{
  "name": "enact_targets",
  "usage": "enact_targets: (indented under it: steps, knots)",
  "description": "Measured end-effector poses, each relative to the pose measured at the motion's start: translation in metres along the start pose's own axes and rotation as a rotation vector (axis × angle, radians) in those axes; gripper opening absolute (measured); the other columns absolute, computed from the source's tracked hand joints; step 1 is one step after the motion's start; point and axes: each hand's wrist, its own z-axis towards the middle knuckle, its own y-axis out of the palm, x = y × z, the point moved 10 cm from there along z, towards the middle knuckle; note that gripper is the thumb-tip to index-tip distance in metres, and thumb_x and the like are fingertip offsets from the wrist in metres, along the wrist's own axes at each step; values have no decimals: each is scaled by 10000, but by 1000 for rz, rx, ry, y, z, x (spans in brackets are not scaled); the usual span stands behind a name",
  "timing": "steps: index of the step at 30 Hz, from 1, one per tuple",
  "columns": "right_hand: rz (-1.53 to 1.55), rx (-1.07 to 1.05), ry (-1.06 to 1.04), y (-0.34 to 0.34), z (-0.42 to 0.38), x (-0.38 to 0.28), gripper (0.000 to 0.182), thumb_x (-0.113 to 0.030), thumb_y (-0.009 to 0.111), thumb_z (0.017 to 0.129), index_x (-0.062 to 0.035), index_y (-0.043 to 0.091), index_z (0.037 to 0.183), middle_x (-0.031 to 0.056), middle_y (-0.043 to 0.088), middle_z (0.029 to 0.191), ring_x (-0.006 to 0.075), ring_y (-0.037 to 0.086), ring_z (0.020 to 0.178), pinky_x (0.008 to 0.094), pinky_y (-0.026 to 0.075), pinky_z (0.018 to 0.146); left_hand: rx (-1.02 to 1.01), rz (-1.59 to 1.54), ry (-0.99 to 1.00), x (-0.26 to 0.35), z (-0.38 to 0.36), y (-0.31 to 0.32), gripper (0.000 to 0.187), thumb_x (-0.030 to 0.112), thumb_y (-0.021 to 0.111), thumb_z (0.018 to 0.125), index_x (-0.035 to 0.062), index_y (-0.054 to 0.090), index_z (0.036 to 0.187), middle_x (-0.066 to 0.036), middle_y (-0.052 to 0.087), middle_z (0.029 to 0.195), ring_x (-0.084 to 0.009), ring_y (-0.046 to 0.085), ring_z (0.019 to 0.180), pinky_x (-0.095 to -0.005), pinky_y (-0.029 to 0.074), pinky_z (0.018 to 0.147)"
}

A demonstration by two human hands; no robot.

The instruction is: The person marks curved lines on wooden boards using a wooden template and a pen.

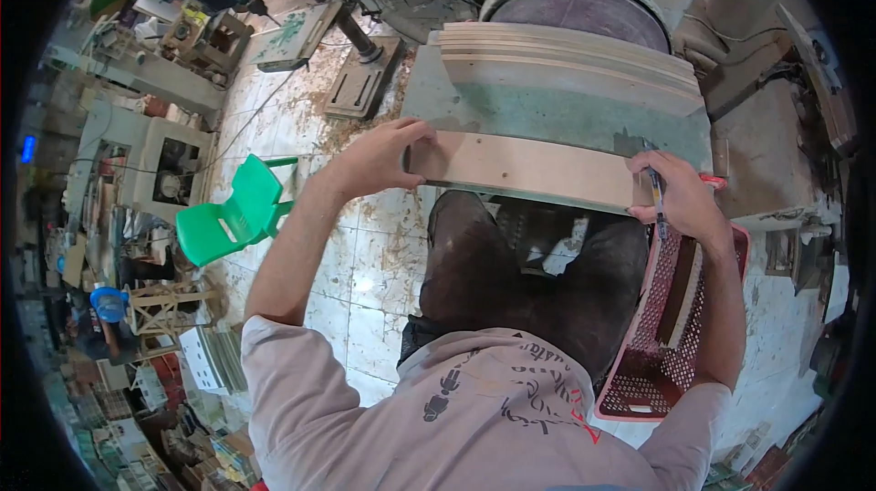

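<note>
A flat wooden board (538,162) with small dark holes lies across the near edge of the green machine table (547,115), in front of my body. My left hand (385,158) grips its left end, fingers on the far edge and thumb on the near edge. At the right end my right hand (680,192) holds the board between fingers and thumb. A pen (656,188) is also tucked in the fingers of that hand, pointing down along them. Behind the board, a stack of similar boards (566,62) rests on the table.
A large disc sander (584,12) stands behind the stack. By my right leg is a red perforated plastic crate (643,397) containing wooden strips (681,295). A green plastic chair (239,215) and a drill press (365,57) stand left. Farther left is a person in a blue cap (109,304).
</note>
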Motion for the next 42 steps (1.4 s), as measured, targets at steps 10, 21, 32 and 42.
enact_targets:
  steps: [10, 21, 32, 42]
  knots:
    - [308, 337, 160, -17, -38, 40, 370, -124, 759, 796, -35, 563, 1097, 120, 605, 1165, 174, 551, 1085, 289, 413, 920, 291, -677, -346, -69, -29, 21, 364, 161, 593, 931, -45, 580, 1231, -106, 679, 963, -144, 638, 785, -273, 526, 730]
    - [364, 644, 431, -7, -89, 105, 128, -81, 638, 913, -6, 577, 998, -12, 558, 862, 85, 501, 784, 237, 418, 750, 339, -683, -353, -62, -33, 25, 276, 101, 569, 938, -68, 636, 1146, -79, 685, 916, -103, 620, 772, -246, 513, 703]
    - [356, 678, 425, 3, -77, 88, 114, -75, 660, 893, -7, 606, 966, -14, 582, 828, 75, 511, 764, 223, 424, 722, 320, -709, -399, -71, -46, 22, 314, 106, 606, 905, -68, 630, 1165, -55, 678, 913, -98, 601, 827, -244, 491, 759]
    - [280, 672, 288, -9, -54, 34, 311, -136, 716, 848, -22, 582, 1105, 171, 620, 1209, 244, 567, 1160, 346, 415, 988, 448, -412, -425, -58, -58, -9, 484, 107, 693, 856, 34, 534, 1308, -121, 600, 1190, -164, 571, 1079, -298, 487, 885]
